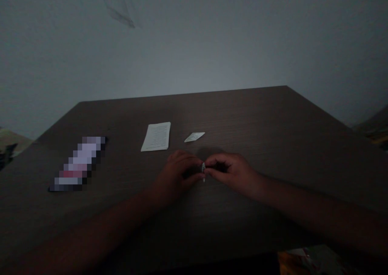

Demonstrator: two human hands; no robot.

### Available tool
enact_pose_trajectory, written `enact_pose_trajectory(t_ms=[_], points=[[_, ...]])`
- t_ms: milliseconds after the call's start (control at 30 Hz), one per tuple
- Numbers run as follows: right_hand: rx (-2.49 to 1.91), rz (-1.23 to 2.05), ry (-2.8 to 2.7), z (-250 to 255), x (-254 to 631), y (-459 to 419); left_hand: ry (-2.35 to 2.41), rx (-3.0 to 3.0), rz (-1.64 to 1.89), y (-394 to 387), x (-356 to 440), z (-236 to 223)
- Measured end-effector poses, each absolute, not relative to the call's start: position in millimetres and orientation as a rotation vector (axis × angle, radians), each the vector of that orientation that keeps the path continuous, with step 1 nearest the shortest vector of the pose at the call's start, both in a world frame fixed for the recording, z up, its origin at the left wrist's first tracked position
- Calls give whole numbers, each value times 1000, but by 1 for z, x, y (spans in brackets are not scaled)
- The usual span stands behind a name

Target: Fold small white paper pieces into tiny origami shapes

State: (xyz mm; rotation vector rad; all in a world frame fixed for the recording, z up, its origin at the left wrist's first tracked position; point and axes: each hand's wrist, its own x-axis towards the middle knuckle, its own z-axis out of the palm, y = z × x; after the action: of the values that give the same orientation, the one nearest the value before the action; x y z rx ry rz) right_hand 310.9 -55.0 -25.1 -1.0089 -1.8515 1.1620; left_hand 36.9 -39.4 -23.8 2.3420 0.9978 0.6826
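Observation:
Over the middle of the dark table, my left hand [182, 168] and my right hand [232, 168] meet fingertip to fingertip. Between them they pinch a small folded piece of paper [203, 168], mostly covered by the fingers. Both hands are closed on it, thumbs nearer to me and index fingers farther away. Just beyond the hands lies a folded paper diamond [194, 136] with faint print. To its left rests a stack of printed paper sheets [157, 136], apart from my left hand.
A phone [77, 163] with a blurred-out screen lies at the left on the wooden table [257, 121]. Behind the table's far edge rises a pale wall [212, 44], where a clear plastic bag [117, 4] hangs. Something colourful [309, 261] shows at the near edge.

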Motion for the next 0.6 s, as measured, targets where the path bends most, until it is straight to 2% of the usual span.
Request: enact_pose_trajectory(t_ms=[600], points=[[-1024, 1028, -1972, -28, 313, -52, 1057, 2335, 584, -41, 41, -24]])
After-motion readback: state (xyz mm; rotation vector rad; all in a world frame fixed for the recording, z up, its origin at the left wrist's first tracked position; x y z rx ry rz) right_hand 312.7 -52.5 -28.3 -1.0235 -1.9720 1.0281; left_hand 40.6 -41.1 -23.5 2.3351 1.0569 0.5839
